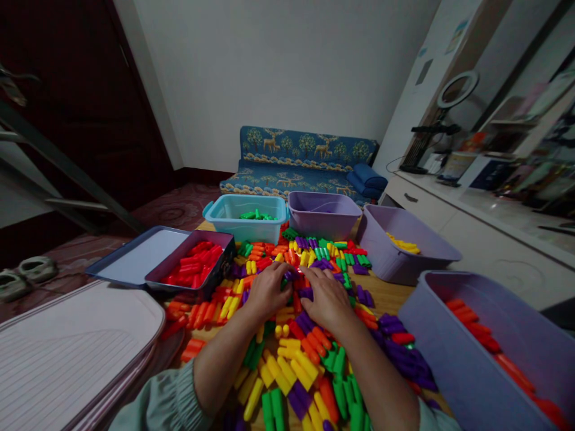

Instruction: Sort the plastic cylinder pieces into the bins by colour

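Note:
Many short, glossy plastic tube pieces, shaped like marker caps, cover the wooden table in red, orange, yellow, green and purple. My left hand [270, 288] is over the middle of the pile, fingers curled down among purple and green pieces; what they grip is partly hidden. Close beside it, my right hand [327, 296] lies over the pile with fingers stretched forward and thumb apart. A purple piece [306, 293] shows by its thumb. Nearer my body, between my forearms, lie yellow pieces [290, 365] and green pieces [344, 395].
A turquoise bin [245, 228] with green pieces and a purple bin [323, 224] stand at the back. To the right are a lilac bin [395, 269] with yellow pieces and another [431, 335] with orange-red ones. An open case [155, 281] of red pieces sits left.

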### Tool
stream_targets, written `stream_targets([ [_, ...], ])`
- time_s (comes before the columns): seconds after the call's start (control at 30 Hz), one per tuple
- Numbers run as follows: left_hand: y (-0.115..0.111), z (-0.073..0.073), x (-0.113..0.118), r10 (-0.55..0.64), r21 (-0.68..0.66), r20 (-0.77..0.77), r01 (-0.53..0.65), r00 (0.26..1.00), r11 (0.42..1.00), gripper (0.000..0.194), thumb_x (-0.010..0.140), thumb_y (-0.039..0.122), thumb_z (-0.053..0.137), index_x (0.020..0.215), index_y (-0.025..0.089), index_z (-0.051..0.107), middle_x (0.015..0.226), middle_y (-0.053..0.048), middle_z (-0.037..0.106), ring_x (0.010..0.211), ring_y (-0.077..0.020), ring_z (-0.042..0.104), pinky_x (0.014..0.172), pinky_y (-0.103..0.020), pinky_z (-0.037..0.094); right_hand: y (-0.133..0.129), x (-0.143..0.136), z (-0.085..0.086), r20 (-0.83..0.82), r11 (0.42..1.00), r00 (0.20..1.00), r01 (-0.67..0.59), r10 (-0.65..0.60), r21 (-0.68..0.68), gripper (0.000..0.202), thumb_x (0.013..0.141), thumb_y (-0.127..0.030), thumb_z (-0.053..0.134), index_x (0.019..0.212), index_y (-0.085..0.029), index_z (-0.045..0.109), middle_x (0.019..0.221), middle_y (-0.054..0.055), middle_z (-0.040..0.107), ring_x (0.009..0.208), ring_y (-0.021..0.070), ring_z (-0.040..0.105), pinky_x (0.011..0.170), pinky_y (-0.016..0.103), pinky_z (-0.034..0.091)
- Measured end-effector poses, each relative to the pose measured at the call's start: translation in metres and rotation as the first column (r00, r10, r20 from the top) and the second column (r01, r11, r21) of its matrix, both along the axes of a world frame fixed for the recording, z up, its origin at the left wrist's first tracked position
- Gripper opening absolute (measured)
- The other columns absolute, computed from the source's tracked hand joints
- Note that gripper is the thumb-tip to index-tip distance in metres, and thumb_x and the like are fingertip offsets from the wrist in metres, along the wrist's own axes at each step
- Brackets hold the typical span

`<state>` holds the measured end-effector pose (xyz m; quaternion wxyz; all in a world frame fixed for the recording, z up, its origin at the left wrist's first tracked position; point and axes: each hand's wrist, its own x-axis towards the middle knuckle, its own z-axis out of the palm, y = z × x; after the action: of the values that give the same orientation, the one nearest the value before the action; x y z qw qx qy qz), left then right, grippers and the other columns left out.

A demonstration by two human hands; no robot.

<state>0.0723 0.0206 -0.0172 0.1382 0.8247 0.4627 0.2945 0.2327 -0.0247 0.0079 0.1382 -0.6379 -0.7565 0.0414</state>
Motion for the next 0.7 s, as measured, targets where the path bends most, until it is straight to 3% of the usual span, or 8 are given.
stream_targets([
  [0.13,0.0,0.0,0.0,-0.006,0.002,-0.005,0.006,1.0,1.0,0.034,0.074,0.016,0.053,0.107,0.021,0.061,0.104,-0.007,0.062,0.095,-0.022,0.06,0.081,-0.031,0.046,0.0,0.0,-0.002,0.04,0.999,0.998,-0.047,0.047,0.0,0.066,0.07,-0.014,0.056,0.134,-0.026,0.046,0.123,0.007,0.056,0.115,0.0274,0.045,0.091,0.04,0.037],
  [0.37,-0.001,-0.002,0.0,-0.03,-0.009,0.038,0.03,0.999,1.0,0.024,0.079,0.022,0.054,0.1,0.023,0.064,0.1,-0.006,0.063,0.093,-0.0203,0.06,0.081,-0.03,0.047,0.001,-0.001,0.001,0.024,0.998,0.999,0.042,-0.043,0.042,0.026,0.076,-0.017,0.052,0.099,-0.02,0.064,0.105,0.009,0.062,0.105,0.0258,0.049,0.088,0.038,0.037],
  [0.47,0.0,-0.002,0.002,0.033,0.003,0.103,-0.033,0.994,0.999,0.026,0.086,0.032,0.05,0.106,0.02,0.062,0.1,-0.008,0.064,0.091,-0.0203,0.061,0.082,-0.03,0.047,0.002,-0.002,-0.001,-0.013,0.996,1.0,0.027,-0.026,0.081,0.041,0.076,-0.01,0.045,0.113,-0.019,0.06,0.12,0.008,0.06,0.112,0.0238,0.046,0.093,0.036,0.035],
  [0.57,0.001,0.006,0.0,0.144,0.034,0.124,-0.149,0.982,0.988,0.031,0.091,0.031,0.043,0.114,0.018,0.058,0.106,-0.009,0.064,0.092,-0.0199,0.062,0.082,-0.03,0.047,0.004,-0.002,-0.007,-0.031,0.997,0.998,-0.061,0.063,0.055,0.069,0.07,-0.005,0.046,0.137,-0.019,0.042,0.141,0.004,0.047,0.126,0.023,0.036,0.1,0.037,0.032],
  [0.7,0.006,0.027,-0.02,0.284,0.005,-0.094,-0.284,0.954,0.959,0.03,0.09,0.024,0.04,0.107,0.024,0.065,0.108,-0.006,0.068,0.094,-0.0209,0.065,0.08,-0.029,0.047,0.004,0.0,-0.012,-0.017,0.996,0.996,-0.09,0.089,-0.006,0.076,0.067,-0.005,0.047,0.141,-0.023,0.038,0.139,0.004,0.048,0.126,0.0235,0.036,0.1,0.038,0.033],
])
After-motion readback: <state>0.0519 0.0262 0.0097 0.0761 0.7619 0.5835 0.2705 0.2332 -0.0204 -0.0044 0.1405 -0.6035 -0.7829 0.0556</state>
